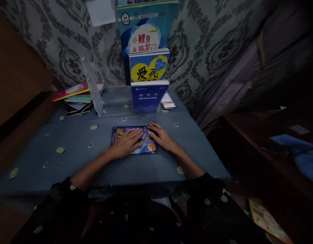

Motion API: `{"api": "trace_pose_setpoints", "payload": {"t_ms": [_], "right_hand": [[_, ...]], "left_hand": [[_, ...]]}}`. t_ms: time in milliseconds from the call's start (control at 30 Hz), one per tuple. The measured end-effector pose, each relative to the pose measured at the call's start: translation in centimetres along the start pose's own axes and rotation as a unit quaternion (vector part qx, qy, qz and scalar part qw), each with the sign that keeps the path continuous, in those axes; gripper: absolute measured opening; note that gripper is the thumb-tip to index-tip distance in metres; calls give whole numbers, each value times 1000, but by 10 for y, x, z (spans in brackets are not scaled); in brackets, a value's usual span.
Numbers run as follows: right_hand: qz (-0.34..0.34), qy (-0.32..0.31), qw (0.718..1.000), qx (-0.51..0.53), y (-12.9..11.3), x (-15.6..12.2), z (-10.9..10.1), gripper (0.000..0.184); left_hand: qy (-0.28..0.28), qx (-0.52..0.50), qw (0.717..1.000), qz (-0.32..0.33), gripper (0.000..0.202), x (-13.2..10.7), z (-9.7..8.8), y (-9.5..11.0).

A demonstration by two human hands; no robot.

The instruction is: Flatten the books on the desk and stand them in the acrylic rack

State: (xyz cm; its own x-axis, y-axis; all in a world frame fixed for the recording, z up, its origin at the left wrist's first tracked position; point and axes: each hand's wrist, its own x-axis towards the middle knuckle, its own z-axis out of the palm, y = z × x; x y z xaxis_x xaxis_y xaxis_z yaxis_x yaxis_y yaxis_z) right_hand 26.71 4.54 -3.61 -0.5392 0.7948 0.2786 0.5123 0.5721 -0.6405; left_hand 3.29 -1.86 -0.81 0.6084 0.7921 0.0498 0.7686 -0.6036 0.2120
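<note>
A dark blue and purple book [116, 138] with gold lettering and an orange round badge lies flat on the cloth-covered table. My left hand [128, 141] rests on its cover, palm down with fingers stretched out. On the right part of the same cover lies my right hand [161, 136], its fingers extended and slightly apart. Both hands hide much of the cover's middle. Behind the book, a blue booklet [149, 97] stands upright in a clear acrylic stand [91, 86], in front of a yellow and blue book [149, 66] and a taller teal book [147, 25].
A pile of thin books [79, 96] lies at the table's back left. Right of the stand is a small white item [168, 101], partly blurred out. A patterned wall rises behind the table. A dark red surface with a blue cloth [296, 152] is at right; a colourful book [268, 218] lies below.
</note>
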Motion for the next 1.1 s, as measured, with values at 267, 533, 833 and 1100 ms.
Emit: {"api": "trace_pose_setpoints", "payload": {"t_ms": [267,533,833,1100], "right_hand": [[19,-2,998,-59,-5,-3,8,64],[8,-4,995,-99,-8,-5,11,64],[34,7,988,-153,-27,-11,5,58],[29,34,978,-202,-67,-74,9,42]], "left_hand": [[33,0,988,-152,62,-36,-9,-48],[15,-44,987,-154,70,-93,-14,-47],[32,-16,996,-84,63,-114,-18,-46],[79,60,987,-126,43,-55,-23,-64]]}}
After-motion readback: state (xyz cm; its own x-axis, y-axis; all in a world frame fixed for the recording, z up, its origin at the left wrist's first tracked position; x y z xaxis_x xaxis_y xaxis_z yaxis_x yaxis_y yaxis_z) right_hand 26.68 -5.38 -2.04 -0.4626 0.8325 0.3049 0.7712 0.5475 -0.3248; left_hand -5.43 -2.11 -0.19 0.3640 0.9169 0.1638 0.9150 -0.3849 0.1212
